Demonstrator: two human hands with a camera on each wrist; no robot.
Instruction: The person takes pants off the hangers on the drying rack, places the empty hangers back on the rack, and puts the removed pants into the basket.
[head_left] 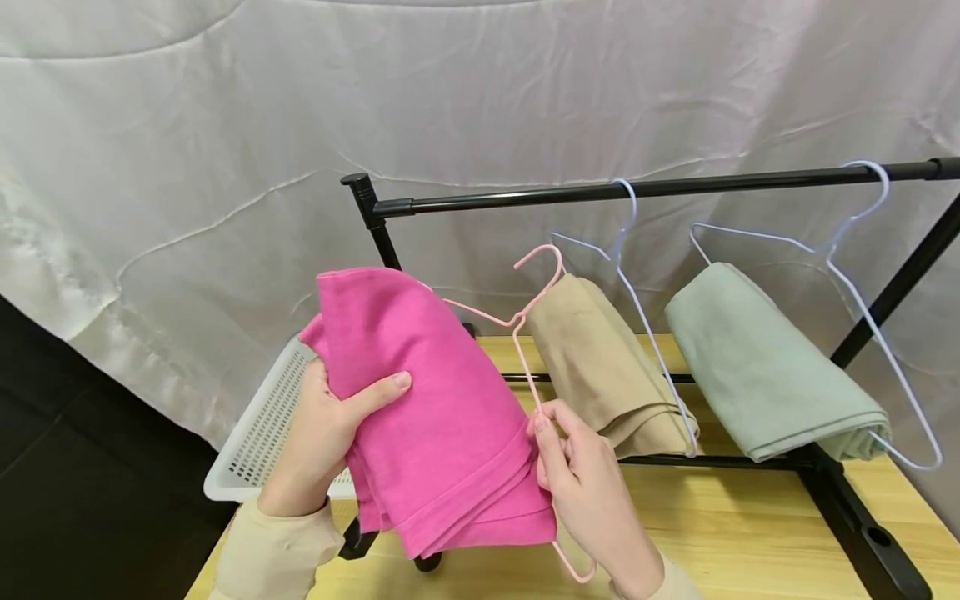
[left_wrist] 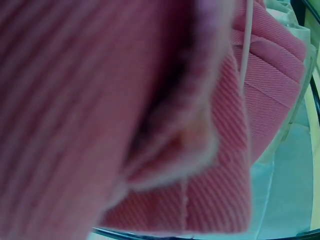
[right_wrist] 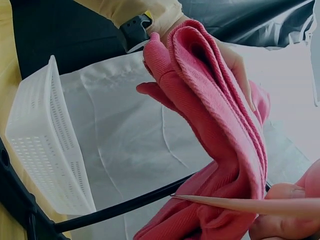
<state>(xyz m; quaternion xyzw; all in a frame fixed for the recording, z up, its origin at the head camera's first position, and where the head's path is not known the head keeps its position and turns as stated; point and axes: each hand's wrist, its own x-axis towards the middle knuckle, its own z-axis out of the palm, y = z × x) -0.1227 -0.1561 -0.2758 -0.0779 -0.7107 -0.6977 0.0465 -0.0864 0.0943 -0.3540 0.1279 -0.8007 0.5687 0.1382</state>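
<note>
A folded pink cloth garment (head_left: 442,417) hangs over the lower bar of a thin pink hanger (head_left: 519,319), in front of the rack. My left hand (head_left: 318,433) grips the garment from its left side, thumb across the front and fingers hidden behind. At the hanger's right side, my right hand (head_left: 585,475) pinches the wire between thumb and fingers, right beside the garment's edge. The hanger's hook points up, apart from the rail. In the right wrist view the garment (right_wrist: 220,125) shows its folded layers edge-on; in the left wrist view pink cloth (left_wrist: 65,100) fills most of the picture, blurred.
A black rail (head_left: 487,200) spans the rack, bearing two lavender hangers with a folded beige garment (head_left: 600,358) and a folded pale green garment (head_left: 765,367). Left of the rack is a white perforated basket (head_left: 225,483). Below lies a wooden tabletop (head_left: 697,517); a grey curtain hangs behind.
</note>
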